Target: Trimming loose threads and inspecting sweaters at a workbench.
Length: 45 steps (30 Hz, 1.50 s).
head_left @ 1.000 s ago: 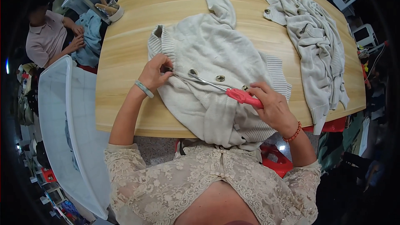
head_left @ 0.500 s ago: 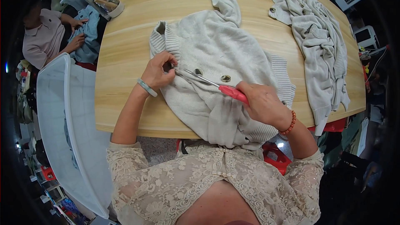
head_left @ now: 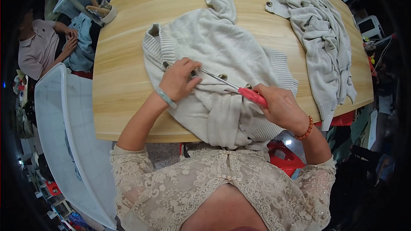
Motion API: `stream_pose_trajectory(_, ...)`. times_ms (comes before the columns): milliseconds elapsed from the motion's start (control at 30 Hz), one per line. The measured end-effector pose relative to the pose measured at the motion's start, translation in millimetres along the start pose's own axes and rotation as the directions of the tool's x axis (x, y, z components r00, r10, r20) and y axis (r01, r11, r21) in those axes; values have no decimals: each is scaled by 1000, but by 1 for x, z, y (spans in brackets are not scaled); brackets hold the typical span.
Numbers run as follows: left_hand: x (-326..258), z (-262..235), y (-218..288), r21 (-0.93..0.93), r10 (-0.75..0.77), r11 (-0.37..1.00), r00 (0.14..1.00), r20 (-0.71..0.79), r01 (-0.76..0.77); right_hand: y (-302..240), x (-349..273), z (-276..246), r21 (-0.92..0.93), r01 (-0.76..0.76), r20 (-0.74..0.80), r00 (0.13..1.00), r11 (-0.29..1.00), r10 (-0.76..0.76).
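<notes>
A cream knit cardigan (head_left: 222,38) lies spread on the table, its ribbed collar to the left and one sleeve stretching to the far side. Dark mottled buttons (head_left: 222,76) run along its front edge. Closed in a pinch, my left hand (head_left: 177,79) grips that edge at a button partly hidden by the fingers. My right hand (head_left: 280,107) is wrapped round the red handle of a tool (head_left: 253,96) with a long, slim metal shaft. The shaft points left across the buttons, and its tip reaches my left fingertips, where its exact end is hidden.
A second cream buttoned cardigan (head_left: 321,47) lies bunched at the right of the wooden table (head_left: 120,60). At the far left edge hangs a small tool cup (head_left: 109,15). A white plastic bin (head_left: 64,115) stands left, and beyond it another person (head_left: 40,42) handles blue-grey cloth.
My left hand has moved right along the front edge, from near the collar to another button. The tool's tip has shifted right with it. The whole view has slid slightly left.
</notes>
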<state>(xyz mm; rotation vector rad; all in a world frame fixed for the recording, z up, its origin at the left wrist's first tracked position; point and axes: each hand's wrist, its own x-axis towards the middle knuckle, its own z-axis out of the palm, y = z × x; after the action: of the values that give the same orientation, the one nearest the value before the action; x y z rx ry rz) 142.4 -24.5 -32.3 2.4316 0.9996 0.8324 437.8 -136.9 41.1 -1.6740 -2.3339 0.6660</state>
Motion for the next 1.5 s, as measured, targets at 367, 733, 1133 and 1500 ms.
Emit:
stream_pose_trajectory(367,-3,7,-8,-118,-188,970,965,183,211,-1,-18,13,91,-40,174,984,995,24)
stream_pose_trajectory(733,22,19,52,-120,-91,987,987,130,107,25,-61,5,138,-117,-61,990,984,126)
stream_pose_trajectory(1133,31,47,45,-134,-313,911,864,394,390,29,-86,-2,69,-177,162,973,982,164)
stream_pose_trajectory(1500,52,81,90,-143,-71,980,908,412,142,52,-123,1,104,-231,-40,971,967,236)
